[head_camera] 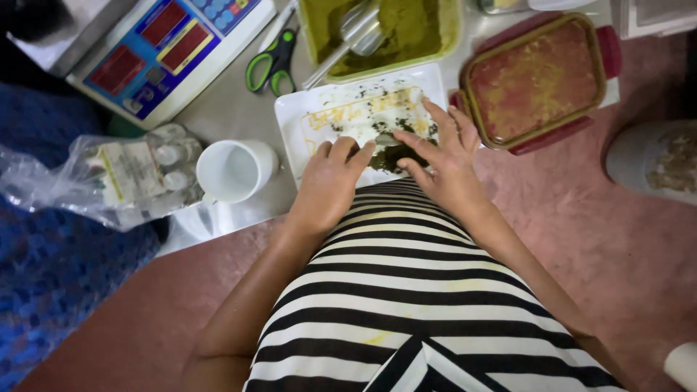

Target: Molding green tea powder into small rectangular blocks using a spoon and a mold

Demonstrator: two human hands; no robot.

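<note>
On the white tray (pixel 305 116) on the floor, a dark green lump (pixel 396 154) lies lengthwise left to right between both hands, the left hand (pixel 330 181) and right hand (pixel 444 163) each open, fingertips pressing its ends.

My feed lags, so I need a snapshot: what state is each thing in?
Left hand: fingertips on the dark green lump.
Right hand: fingers spread, touching the lump.
White tray: smeared.
White cup: upright, looks empty.
Scissors: closed, lying flat.
Red-rimmed container: lidless, residue inside.
</note>
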